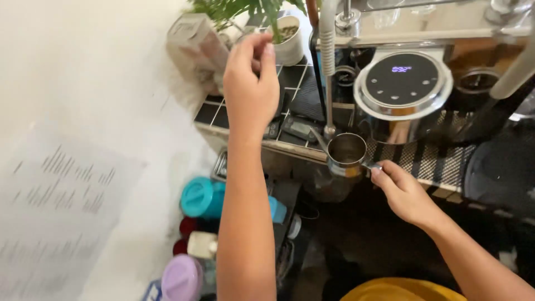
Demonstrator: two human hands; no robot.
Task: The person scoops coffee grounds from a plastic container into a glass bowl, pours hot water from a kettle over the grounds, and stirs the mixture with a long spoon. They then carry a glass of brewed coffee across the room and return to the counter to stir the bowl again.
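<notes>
Right fingers: clenched on the handle of a small steel milk pitcher (346,153); the right hand (402,192) holds it level, just off the front edge of the desk (429,167).
Left fingers: pinched together near the top of the view, thumb against fingertips; what they grip is hidden behind the left hand (251,83), so I cannot tell whether they hold a knob, a lever or nothing.
Pitcher: upright, mouth open to the camera, its rim directly under the tip of the steam wand (329,111). The inside looks dark; whether it holds liquid cannot be told.
Steam wand: a thin metal tube hanging straight down from the espresso machine (423,28), its tip touching or just above the pitcher's rim.
Beside it: a round chrome unit with a dark touch panel (402,83), just right of the wand.
Behind the left hand: a white pot with a green plant (290,39), standing on a dark tiled top.
Below: a teal lidded container (200,196) and a lilac lid (181,277), low down on the left.
Progress: judging by this, the pitcher is placed at the wand; no steam, foam or swirl shows, so frothing looks not yet begun.
</notes>
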